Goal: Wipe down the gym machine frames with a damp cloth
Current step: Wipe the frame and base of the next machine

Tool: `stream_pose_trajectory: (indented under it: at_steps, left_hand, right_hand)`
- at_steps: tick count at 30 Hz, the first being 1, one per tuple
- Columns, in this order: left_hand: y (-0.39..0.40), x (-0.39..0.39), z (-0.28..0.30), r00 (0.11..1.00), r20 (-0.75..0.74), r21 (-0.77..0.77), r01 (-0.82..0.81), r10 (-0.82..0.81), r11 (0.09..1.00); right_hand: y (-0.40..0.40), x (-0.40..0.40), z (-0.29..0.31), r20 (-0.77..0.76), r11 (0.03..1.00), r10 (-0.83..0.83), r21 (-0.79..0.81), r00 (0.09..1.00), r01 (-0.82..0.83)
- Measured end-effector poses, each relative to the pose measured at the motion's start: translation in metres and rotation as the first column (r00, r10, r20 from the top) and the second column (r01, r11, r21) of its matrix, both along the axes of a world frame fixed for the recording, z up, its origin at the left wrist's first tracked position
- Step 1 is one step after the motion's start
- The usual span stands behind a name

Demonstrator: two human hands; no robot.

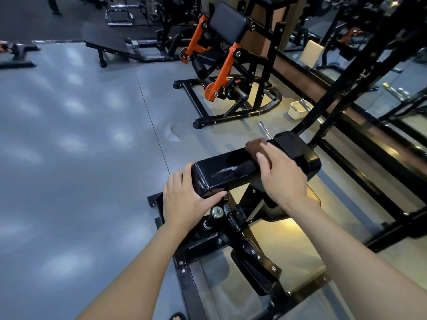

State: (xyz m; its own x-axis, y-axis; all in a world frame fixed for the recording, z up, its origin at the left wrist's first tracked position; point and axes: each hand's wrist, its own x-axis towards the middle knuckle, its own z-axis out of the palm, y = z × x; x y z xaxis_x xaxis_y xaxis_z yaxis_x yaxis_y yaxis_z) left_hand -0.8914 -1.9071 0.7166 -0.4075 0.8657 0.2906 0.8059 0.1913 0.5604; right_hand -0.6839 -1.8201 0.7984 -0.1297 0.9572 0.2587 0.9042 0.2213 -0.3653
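Note:
A black padded beam (233,172) of a low black machine frame (191,280) stands in front of me, glossy with wet streaks on its top. My left hand (184,202) grips the beam's near end, with fingers round the left side and thumb under the front edge. My right hand (282,174) lies flat on top of the beam and presses a brown cloth (254,146) against it. Most of the cloth is hidden under the fingers.
An orange and black machine (221,65) stands further back. A white tub (297,109) and a chrome bar (263,128) lie on the floor beyond the beam. A black rack upright (346,72) and a mirror wall (381,93) run along the right. Grey floor (80,146) spreads to the left.

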Motion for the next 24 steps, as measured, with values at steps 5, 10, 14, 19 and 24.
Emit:
stream_pose_trajectory:
  at_steps: [5,10,14,19,24]
  left_hand:
    - [0.001,0.001,-0.002,1.000,0.017,0.008,0.000,0.000,1.000]
    - [0.000,0.000,-0.001,1.000,0.005,-0.006,-0.004,0.004,1.000]
    - [0.000,0.000,-0.001,1.000,0.010,-0.003,0.008,-0.008,1.000]
    - [0.000,0.000,-0.002,1.000,0.019,0.012,0.004,-0.004,1.000]
    - [-0.001,0.001,-0.001,1.000,0.015,-0.004,0.001,-0.001,1.000]
  right_hand:
    - [-0.028,-0.039,-0.009,-0.062,0.989,0.149,0.030,0.987,-0.148]
    - [-0.020,-0.006,-0.013,-0.029,0.988,0.130,0.082,0.991,-0.127]
    - [0.018,-0.011,-0.003,-0.030,0.996,-0.084,-0.004,0.996,0.084]
    - [-0.025,-0.014,-0.012,-0.010,0.979,0.194,0.063,0.981,-0.193]
    - [0.013,0.009,-0.006,-0.103,0.999,-0.053,0.004,0.993,0.054]
